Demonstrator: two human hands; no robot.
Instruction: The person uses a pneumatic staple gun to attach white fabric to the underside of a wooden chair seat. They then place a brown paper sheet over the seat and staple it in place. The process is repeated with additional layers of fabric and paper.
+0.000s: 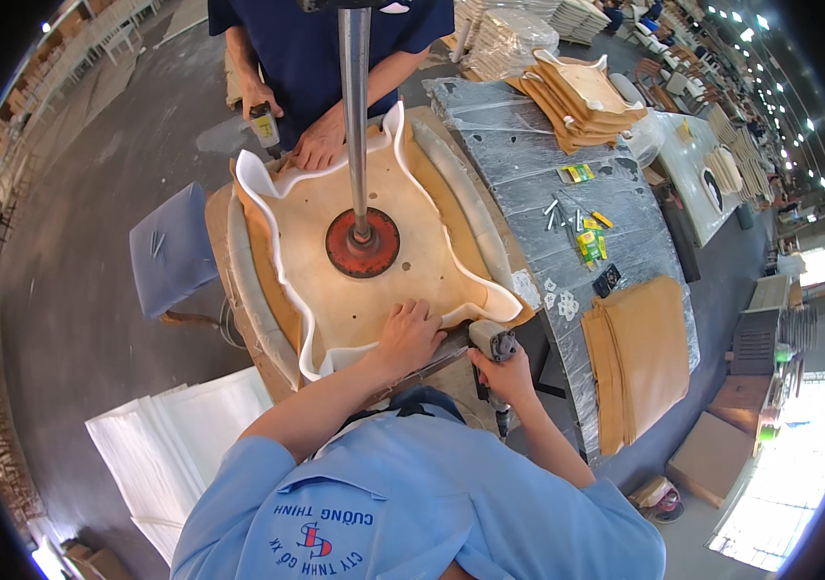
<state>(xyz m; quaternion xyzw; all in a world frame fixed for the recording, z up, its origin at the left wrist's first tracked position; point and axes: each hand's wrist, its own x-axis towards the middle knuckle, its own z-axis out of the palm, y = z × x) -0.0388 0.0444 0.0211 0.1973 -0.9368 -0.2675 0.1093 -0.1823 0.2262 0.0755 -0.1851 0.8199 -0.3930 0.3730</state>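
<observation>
A pale plywood seat panel (321,227) lies on a padded stand, with white foam (289,300) turned up around its edge and a tan cover (260,227) beneath. A red round press pad (347,253) on a steel shaft (354,116) bears down on its middle. My left hand (411,336) is closed at the panel's near edge, fingers bent over the foam and cover; the fingertips' grip is partly hidden. In my right hand (507,372) is a staple gun (492,340), its nose by the near right corner and a hose below.
Opposite, a person's hand (321,140) presses the far edge while the other holds another staple gun (264,126). At right, a plastic-covered table (500,145) bears folded tan covers (640,353), small boxes (590,244) and stacked panels (577,97). A blue cushioned stool (173,251) stands left, white sheets (176,435) near left.
</observation>
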